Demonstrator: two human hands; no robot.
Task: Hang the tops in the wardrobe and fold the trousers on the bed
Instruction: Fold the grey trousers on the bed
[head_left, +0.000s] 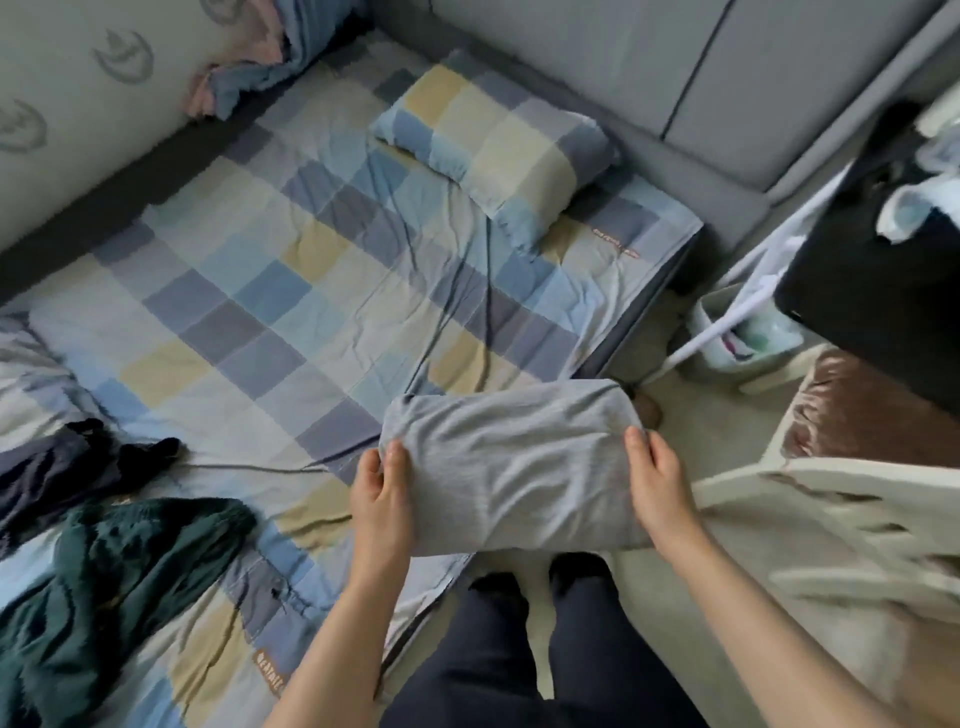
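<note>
Both hands, left hand (382, 501) and right hand (660, 488), are gripping my folded grey trousers (511, 467) by the ends, long axis lying left-right over the checked bed (291, 291) edge.

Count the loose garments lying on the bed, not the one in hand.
2: a dark green garment at the bed's near left, and a navy garment just beyond it. More may lie outside the frame.

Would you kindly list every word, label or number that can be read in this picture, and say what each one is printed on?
No text here can be read with certainty.
Brown patch label on the near edge of the checked bed sheet: capital letters, too blurred to spell out.
Small reddish label on the sheet's corner beside the pillow: too small to read.
Folded grey garment, held by the left hand and right hand: no print visible.
</note>
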